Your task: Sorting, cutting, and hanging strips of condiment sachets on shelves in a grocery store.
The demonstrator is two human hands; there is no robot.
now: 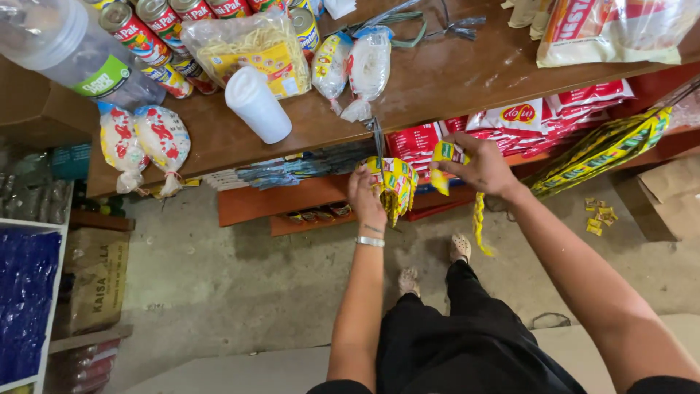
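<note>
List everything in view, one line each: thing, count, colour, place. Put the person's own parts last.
wooden counter: one, brown, across the top
cans: a row, red labels, counter top left
plastic bottle: one, clear with green label, top left
foam cups: one stack, white, on the counter
noodle bag: one, clear with yellow noodles, beside the cans
sachet bundle: one, yellow, hanging at the counter edge
sachet strip: one, yellow, dangling below the right hand
red packets: several, shelf under the counter
cardboard box: one, brown, floor left
left hand: on the bundle, bracelet at the wrist
right hand: grip on yellow sachets
</note>
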